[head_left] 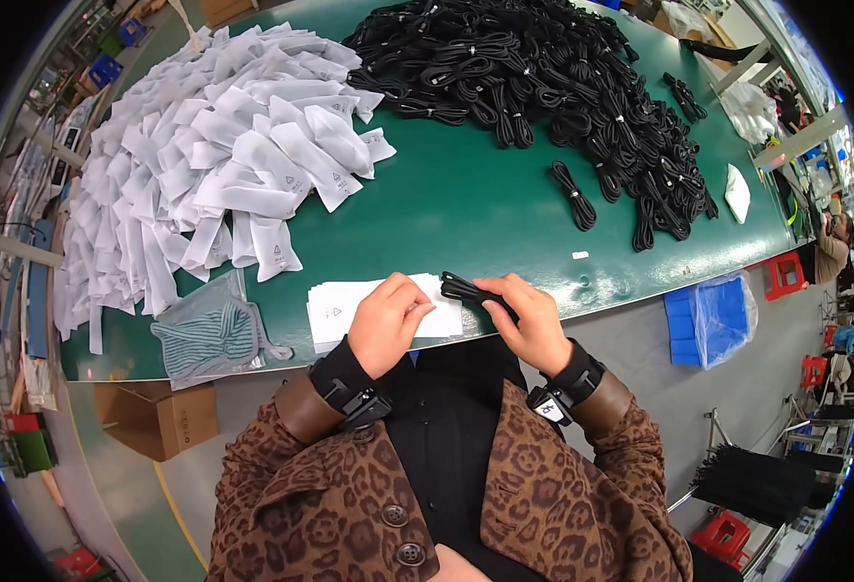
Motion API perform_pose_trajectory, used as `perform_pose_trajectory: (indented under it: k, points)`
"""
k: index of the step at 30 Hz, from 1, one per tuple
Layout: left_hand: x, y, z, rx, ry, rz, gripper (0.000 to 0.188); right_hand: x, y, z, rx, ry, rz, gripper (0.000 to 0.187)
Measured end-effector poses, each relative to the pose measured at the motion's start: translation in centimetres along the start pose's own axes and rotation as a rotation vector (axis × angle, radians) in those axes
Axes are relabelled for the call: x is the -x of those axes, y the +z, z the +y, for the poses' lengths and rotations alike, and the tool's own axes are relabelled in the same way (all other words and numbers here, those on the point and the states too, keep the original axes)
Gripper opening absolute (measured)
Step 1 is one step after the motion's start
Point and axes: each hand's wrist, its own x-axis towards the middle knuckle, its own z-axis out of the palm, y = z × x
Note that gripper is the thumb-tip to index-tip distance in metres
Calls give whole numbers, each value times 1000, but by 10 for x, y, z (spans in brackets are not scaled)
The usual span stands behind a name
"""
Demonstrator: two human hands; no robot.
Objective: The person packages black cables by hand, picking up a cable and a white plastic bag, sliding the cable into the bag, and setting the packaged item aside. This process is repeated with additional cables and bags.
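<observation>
My right hand [528,318] grips a coiled black cable [464,289] between thumb and fingers; its looped end points left. Under both hands, at the table's near edge, lies a stack of flat white bags [333,312]. My left hand [386,325] is over this stack, thumb and fingers pinched together by the cable's looped end. Whether a bag's edge is between those fingertips is too small to tell. Beyond the hands, a single coiled cable [573,197] lies apart from a large heap of black cables [630,136]. Filled white bags [223,145] are piled at the left.
The green table [427,213] curves round in front of me. A clear plastic bag with a striped grey-green cloth [215,339] lies at its near left edge. A small white piece [580,255] is near the right front. Below stand a cardboard box [160,417] and a blue bin [708,320].
</observation>
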Motion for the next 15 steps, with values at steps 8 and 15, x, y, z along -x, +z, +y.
perform_pose_trajectory:
  k: [8, 15]
  points:
    - [-1, 3, -4, -171, 91, 11, 12, 1, 6, 0, 14, 5, 11, 30]
    - [0, 3, -8, -157, 55, 18, 10, 0, 12, 1, 13, -12, 35, 31]
